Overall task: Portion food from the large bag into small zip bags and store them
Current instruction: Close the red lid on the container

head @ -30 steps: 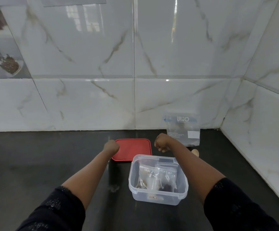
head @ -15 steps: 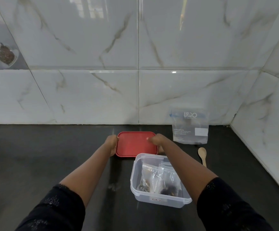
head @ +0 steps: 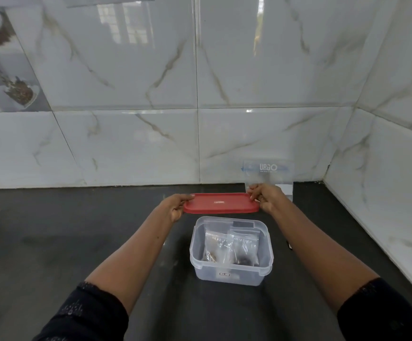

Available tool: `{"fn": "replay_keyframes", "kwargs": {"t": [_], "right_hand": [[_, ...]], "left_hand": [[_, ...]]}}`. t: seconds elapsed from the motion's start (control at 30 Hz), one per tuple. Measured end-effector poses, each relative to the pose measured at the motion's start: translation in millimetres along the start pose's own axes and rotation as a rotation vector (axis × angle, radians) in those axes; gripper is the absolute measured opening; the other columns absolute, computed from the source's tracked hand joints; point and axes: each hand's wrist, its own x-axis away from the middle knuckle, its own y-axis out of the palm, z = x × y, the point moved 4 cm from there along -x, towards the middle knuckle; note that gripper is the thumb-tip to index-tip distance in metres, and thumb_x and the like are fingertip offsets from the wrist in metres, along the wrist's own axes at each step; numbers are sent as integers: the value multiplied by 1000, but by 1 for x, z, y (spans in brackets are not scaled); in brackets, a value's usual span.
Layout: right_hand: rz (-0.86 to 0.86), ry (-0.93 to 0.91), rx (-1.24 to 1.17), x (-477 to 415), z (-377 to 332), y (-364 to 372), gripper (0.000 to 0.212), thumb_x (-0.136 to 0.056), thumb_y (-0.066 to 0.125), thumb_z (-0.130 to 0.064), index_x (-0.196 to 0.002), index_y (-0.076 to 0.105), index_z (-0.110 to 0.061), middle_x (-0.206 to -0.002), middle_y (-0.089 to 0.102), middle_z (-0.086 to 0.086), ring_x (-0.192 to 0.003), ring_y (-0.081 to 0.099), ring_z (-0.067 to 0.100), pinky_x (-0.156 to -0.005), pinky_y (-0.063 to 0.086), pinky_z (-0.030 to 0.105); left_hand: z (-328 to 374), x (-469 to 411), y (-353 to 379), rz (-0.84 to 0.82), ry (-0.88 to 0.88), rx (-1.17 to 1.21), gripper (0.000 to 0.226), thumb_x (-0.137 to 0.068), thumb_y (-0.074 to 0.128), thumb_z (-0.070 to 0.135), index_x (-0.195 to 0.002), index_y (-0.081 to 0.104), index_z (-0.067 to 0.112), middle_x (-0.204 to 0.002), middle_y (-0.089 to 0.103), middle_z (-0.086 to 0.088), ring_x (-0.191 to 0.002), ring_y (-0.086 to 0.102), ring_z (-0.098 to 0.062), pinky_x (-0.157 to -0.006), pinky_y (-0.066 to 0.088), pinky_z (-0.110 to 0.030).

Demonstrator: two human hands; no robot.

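Lifted off the desk (head: 77,242) since half a second ago, the red lid (head: 221,204) now hangs in the air between both hands, roughly level and tipped slightly toward the camera. The left hand (head: 175,207) grips the lid's left end, with the thumb on top and the fingers curled beneath. The right hand (head: 266,198) grips the right end, its fingers curled over the edge. The lid sits just behind and above the clear box (head: 232,279), which stands open on the dark desk, apart from the lid.

Inside the box two small zip bags (head: 216,247) stand upright side by side, each with dark food at the bottom. The large bag (head: 266,172) stands against the marble wall (head: 249,134) behind the right hand, which partly hides its lower part.
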Motion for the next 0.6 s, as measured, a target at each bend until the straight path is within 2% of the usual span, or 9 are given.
{"fn": "replay_keyframes", "kwargs": {"t": [0.07, 0.13, 0.17, 0.27, 0.33, 0.4, 0.47, 0.53, 0.6], "right_hand": [[35, -60, 68, 9, 3, -5, 39, -70, 36, 30, -72, 56, -4, -76, 56, 10, -84, 56, 21, -52, 45, 23], [70, -122, 151, 18, 8, -12, 42, -68, 35, 28, -77, 59, -6, -76, 54, 9, -75, 52, 19, -51, 41, 25], [83, -141, 194, 23, 11, -16, 43, -67, 35, 27, -79, 60, -6, -75, 53, 8, -73, 50, 18, -51, 39, 27], [115, -188, 350, 33, 24, -23, 32, -65, 39, 21, -67, 57, -5, -66, 49, 6, -70, 46, 21, -55, 34, 30], [150, -251, 479, 46, 27, -22, 25, -71, 49, 14, -68, 66, -5, -68, 56, 7, -73, 50, 22, -60, 41, 32], [166, -326, 631, 59, 29, -19, 25, -82, 56, 3, -100, 73, -3, -94, 69, 11, -90, 60, 21, -79, 47, 28], [185, -416, 790, 74, 29, -17, 29, -91, 54, -7, -116, 68, -6, -117, 68, 10, -110, 60, 22, -92, 43, 23], [214, -466, 843, 83, 32, -20, 29, -95, 49, -10, -118, 67, -6, -121, 65, 13, -117, 55, 23, -97, 39, 23], [235, -452, 846, 88, 37, -22, 29, -97, 46, -9, -116, 67, -5, -119, 62, 15, -117, 51, 26, -99, 39, 29]], "left_hand": [[-3, 10, 7, 0, 34, -114, 16, -85, 51, -15, -99, 53, -7, -79, 55, -14, -61, 62, -20, -46, 54, -23], [-8, 15, 11, 11, 97, -202, 32, -80, 52, -20, -110, 55, -7, -86, 55, -14, -84, 59, -26, -68, 56, -28], [-10, 16, 12, 5, 116, -245, 34, -78, 52, -21, -109, 57, -8, -88, 57, -15, -87, 58, -27, -76, 54, -32], [-15, 19, 16, 46, 215, -514, 19, -77, 61, -10, -78, 65, 8, -86, 62, -14, -83, 58, -27, -85, 52, -40], [-15, 24, 19, 152, 344, -841, 10, -81, 64, 9, -72, 66, 14, -87, 65, -13, -84, 59, -26, -82, 50, -33], [-17, 31, 23, 238, 458, -1083, 24, -90, 55, 23, -87, 68, 4, -95, 66, -19, -93, 60, -32, -78, 44, -31], [-24, 34, 24, 282, 511, -1181, 37, -96, 46, 27, -93, 65, -5, -102, 65, -25, -99, 59, -38, -81, 44, -35], [-32, 39, 24, 297, 557, -1244, 40, -97, 44, 28, -92, 63, -6, -101, 64, -25, -98, 59, -37, -82, 46, -38], [-41, 39, 22, 303, 579, -1275, 41, -98, 42, 29, -91, 62, -6, -101, 63, -24, -95, 59, -35, -81, 47, -39]]}}
